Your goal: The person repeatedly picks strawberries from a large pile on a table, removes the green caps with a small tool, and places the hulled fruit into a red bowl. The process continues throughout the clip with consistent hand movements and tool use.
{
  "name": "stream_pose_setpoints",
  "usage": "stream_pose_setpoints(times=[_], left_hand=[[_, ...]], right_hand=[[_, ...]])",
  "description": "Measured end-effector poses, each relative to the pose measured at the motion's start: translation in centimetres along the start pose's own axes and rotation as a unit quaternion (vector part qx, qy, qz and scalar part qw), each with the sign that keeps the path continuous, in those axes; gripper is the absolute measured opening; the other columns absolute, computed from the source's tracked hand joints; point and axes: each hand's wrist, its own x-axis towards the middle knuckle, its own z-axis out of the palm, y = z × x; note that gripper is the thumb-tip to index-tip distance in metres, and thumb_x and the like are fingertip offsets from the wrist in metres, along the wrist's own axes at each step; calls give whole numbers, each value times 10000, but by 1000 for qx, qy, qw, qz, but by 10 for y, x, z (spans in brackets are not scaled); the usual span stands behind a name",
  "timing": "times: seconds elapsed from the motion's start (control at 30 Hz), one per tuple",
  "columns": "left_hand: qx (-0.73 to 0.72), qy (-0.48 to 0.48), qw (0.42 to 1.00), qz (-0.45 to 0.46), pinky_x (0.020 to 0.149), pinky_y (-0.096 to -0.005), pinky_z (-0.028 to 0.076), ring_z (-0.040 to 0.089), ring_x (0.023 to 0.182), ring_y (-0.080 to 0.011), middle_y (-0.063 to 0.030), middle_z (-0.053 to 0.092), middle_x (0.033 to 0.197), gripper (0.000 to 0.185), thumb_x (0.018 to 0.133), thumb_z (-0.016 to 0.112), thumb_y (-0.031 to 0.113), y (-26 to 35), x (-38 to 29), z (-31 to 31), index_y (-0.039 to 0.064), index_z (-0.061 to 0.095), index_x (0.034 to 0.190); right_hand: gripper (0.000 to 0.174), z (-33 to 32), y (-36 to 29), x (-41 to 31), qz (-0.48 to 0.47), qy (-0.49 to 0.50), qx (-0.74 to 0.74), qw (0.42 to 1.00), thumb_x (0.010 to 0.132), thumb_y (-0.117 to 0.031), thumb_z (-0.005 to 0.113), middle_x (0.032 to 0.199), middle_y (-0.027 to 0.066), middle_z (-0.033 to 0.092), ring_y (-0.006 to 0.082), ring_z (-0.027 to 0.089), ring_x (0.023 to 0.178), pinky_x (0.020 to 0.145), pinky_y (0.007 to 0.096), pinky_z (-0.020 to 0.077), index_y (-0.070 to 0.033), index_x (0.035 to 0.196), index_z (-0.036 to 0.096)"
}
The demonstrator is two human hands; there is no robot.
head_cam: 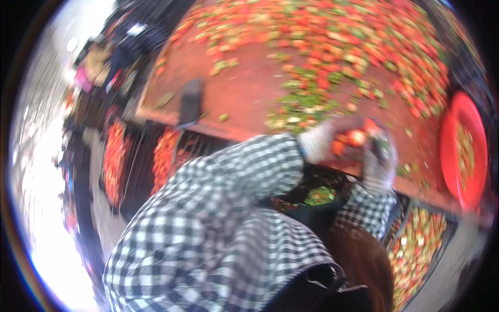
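Both hands wear pale knit gloves and meet over the near edge of a red-topped sorting table (241, 74). My left hand (317, 140) is curled around a few red-orange fruits (355, 137) that look like small peppers. Opposite it, my right hand (378, 163) is bent inward, a red piece (370, 125) at its fingertips. Something dark green (384, 146) shows against the right palm, too blurred to name. Beyond the hands, a heap of red, orange and green peppers (323, 46) spreads over the table, with greener ones (300, 97) nearest me.
A red plastic basin (448, 156) with greenish pieces sits at the table's right. Below the hands is a dark container (312, 214) holding green bits. Crates of red (115, 163) and mixed peppers (417, 249) flank me. A dark block (191, 101) lies on the table. Other people (97, 66) are far left.
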Motion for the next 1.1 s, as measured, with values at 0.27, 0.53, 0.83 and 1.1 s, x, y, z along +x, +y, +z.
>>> stream_pose_setpoints(times=[0.27,0.53,0.83,1.1], left_hand=[[-275,115,923,-243,438,-199,379,490,560,-81,-75,600,825,341,892,540,364,44,-56,-105,79,539,1079],[623,381,526,-436,741,-329,516,622,884,-271,-117,633,987,335,833,620,310,168,-244,-267,127,636,1113],[313,92,943,-69,713,-246,472,586,781,-123,-85,646,870,177,877,571,73,-7,31,-160,1,638,1024],[629,-222,743,-48,738,-371,506,643,805,-281,-135,666,890,344,781,627,309,-76,234,18,54,629,1011]], right_hand=[[337,5,6,9,85,7,48,995,864,-59,583,1017,113,629,207,612,890,768,306,509,12,1192,549],[294,12,-2,4,-39,-22,-209,977,811,-81,673,924,69,682,103,608,791,681,229,480,-20,1097,644],[289,10,-18,12,23,1,-123,992,825,31,599,1055,124,658,161,619,974,842,269,494,8,1112,621],[285,-16,-25,13,63,88,-11,994,847,9,586,1057,105,652,141,624,939,756,242,504,-5,1131,612]])
